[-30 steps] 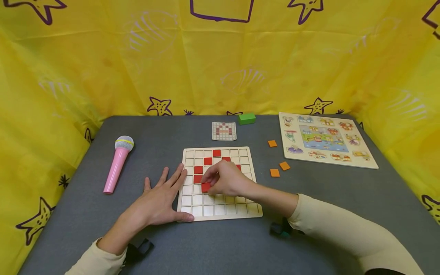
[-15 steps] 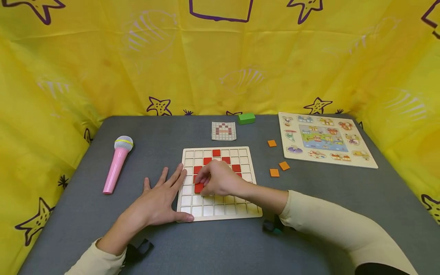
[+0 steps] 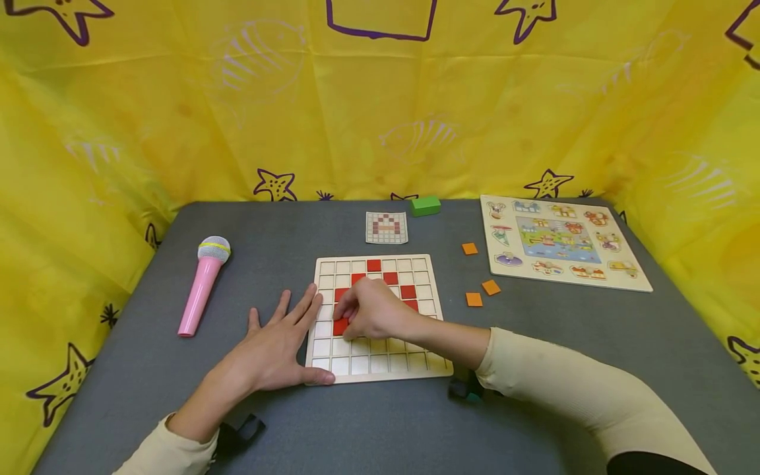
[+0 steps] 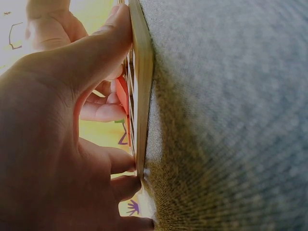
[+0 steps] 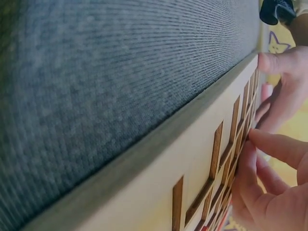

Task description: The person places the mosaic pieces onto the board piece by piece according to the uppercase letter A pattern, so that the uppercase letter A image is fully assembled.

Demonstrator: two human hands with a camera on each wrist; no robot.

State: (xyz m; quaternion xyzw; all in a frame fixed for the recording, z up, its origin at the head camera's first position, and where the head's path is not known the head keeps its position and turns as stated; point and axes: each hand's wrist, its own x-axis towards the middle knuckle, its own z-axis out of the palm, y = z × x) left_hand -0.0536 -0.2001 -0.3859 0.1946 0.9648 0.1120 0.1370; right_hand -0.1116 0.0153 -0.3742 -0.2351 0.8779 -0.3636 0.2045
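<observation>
A square wooden grid board lies on the table, with several red tiles set in its cells. My right hand reaches across it and pinches a red tile over the left part of the grid. In the left wrist view that tile stands somewhat tilted between thumb and fingers. Spread fingers of my left hand touch the board's left edge, and its thumb presses the near left corner. Some cells and part of the tiles are hidden under the right hand.
Behind the board lie a small patterned grid card and a green block. Three orange tiles lie to the right, beside a wooden picture puzzle. A pink toy microphone lies left. Yellow cloth hangs behind the table.
My right hand has moved left with the red tile, about one cell over, and the tile sits slightly further left than half a second ago. The left hand keeps its place.
</observation>
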